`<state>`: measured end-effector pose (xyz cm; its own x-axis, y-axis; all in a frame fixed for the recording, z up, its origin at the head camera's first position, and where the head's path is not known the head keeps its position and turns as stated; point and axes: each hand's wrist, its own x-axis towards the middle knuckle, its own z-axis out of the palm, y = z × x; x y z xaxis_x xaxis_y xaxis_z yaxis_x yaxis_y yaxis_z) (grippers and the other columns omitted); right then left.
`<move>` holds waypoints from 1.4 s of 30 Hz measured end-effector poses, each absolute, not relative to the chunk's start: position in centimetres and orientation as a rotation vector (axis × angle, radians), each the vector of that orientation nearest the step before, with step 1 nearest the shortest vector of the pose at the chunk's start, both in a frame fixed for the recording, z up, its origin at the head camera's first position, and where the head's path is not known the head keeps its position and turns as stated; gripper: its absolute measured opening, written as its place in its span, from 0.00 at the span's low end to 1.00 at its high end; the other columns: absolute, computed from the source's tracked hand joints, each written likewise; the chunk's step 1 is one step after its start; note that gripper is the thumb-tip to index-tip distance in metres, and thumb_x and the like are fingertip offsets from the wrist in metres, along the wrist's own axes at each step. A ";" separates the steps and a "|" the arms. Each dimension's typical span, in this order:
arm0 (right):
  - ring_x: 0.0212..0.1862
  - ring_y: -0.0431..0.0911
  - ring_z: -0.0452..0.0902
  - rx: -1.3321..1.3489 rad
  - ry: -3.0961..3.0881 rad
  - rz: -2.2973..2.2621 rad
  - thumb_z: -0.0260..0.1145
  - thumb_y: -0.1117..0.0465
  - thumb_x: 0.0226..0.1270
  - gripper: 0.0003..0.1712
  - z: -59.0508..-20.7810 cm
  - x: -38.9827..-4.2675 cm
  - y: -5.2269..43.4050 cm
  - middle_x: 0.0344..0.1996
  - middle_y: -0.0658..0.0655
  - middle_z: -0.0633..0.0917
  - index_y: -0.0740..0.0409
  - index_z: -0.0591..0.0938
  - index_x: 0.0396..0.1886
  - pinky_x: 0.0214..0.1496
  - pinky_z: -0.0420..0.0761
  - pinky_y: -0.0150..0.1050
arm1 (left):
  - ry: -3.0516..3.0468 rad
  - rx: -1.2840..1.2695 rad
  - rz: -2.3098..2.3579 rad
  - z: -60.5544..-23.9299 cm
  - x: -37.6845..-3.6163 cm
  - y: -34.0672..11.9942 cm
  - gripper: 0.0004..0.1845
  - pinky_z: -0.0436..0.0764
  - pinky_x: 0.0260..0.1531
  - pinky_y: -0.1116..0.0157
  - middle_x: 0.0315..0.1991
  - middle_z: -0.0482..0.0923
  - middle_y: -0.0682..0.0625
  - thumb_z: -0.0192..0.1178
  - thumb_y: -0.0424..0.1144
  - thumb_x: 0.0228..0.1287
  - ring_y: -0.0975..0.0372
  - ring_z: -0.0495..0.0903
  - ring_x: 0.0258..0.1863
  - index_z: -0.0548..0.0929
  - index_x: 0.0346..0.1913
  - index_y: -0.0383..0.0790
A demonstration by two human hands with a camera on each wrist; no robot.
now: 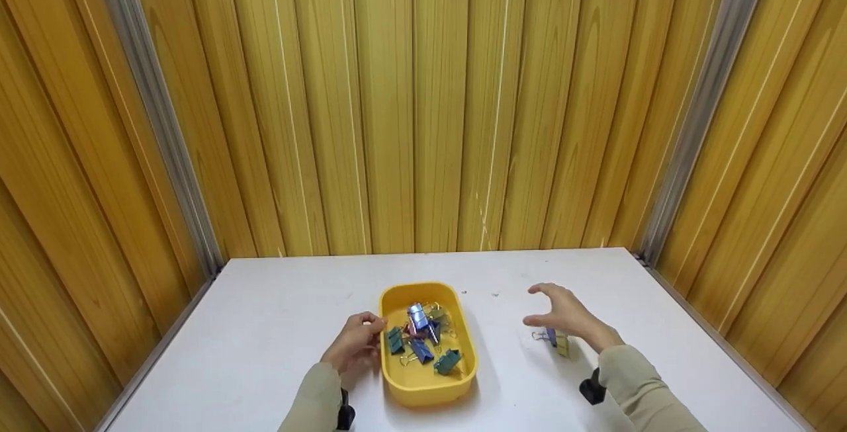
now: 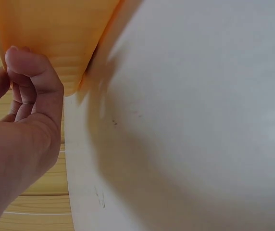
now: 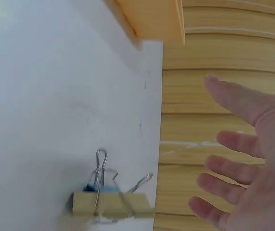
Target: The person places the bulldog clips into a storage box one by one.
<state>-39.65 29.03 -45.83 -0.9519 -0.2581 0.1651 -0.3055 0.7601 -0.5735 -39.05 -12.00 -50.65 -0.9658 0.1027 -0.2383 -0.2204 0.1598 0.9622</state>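
Observation:
A yellow plastic box (image 1: 429, 395) with several binder clips inside stands on the white table. My left hand (image 1: 358, 338) holds the box's left rim between thumb and fingers; the left wrist view shows the fingertips against the outside wall (image 2: 63, 29). Among the clips in the box are a shiny blue one (image 1: 417, 317) on the pile and a green one (image 1: 447, 362) toward the near end. On the right, my right hand (image 1: 566, 316) hovers with fingers spread and nothing in it. Close below it on the table lie a yellow binder clip (image 3: 111, 204) and a blue one (image 3: 109, 189), side by side.
The white table (image 1: 284, 326) reaches back to a wood-patterned wall (image 1: 423, 101). Similar panels close off both sides, with grey metal posts (image 1: 159, 108) at the corners. Small dark marks (image 1: 495, 294) show on the tabletop behind the box.

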 end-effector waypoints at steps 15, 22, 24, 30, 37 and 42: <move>0.38 0.48 0.74 0.414 -3.020 0.844 0.74 0.71 0.47 0.23 -48.4 -38.7 32.4 0.38 0.60 0.81 0.68 0.78 0.44 0.42 0.76 0.44 | 2.180 -0.127 1.898 -50.9 -39.1 -12.2 0.10 0.74 0.20 0.70 0.26 0.73 0.51 0.54 0.43 0.71 0.63 0.73 0.22 0.72 0.42 0.38; 0.32 0.46 0.70 0.340 -2.960 1.056 0.66 0.75 0.48 0.14 -48.8 -39.2 33.3 0.31 0.58 0.78 0.69 0.79 0.39 0.31 0.72 0.37 | 2.186 -0.144 1.879 -50.8 -39.1 -12.1 0.10 0.75 0.21 0.70 0.27 0.73 0.51 0.54 0.44 0.71 0.63 0.73 0.23 0.72 0.42 0.39; 0.29 0.45 0.70 0.280 -2.944 1.129 0.63 0.76 0.47 0.15 -48.9 -39.3 33.5 0.30 0.58 0.77 0.70 0.78 0.39 0.27 0.73 0.36 | 2.188 -0.143 1.877 -50.9 -39.2 -12.1 0.10 0.75 0.21 0.69 0.27 0.74 0.51 0.54 0.44 0.71 0.63 0.73 0.23 0.72 0.42 0.39; 0.31 0.45 0.71 0.137 -2.882 1.203 0.63 0.74 0.48 0.12 -49.3 -39.5 34.3 0.30 0.58 0.77 0.70 0.77 0.36 0.27 0.75 0.35 | 2.179 -0.141 1.882 -51.0 -39.3 -12.2 0.11 0.75 0.22 0.69 0.28 0.74 0.50 0.53 0.43 0.72 0.62 0.74 0.24 0.72 0.44 0.38; 0.32 0.46 0.74 -0.027 -2.823 1.359 0.64 0.71 0.55 0.07 -49.9 -39.3 34.5 0.29 0.57 0.78 0.66 0.75 0.33 0.30 0.78 0.38 | 2.178 -0.130 1.897 -50.9 -39.1 -12.2 0.12 0.74 0.22 0.69 0.28 0.73 0.50 0.53 0.44 0.72 0.63 0.73 0.24 0.71 0.44 0.38; 0.26 0.47 0.79 -0.062 -2.848 1.356 0.63 0.67 0.61 0.07 -50.0 -38.7 34.3 0.26 0.58 0.81 0.64 0.73 0.29 0.27 0.81 0.40 | 2.172 -0.116 1.900 -50.9 -39.0 -12.2 0.11 0.73 0.21 0.69 0.27 0.73 0.51 0.54 0.44 0.71 0.63 0.73 0.23 0.72 0.43 0.37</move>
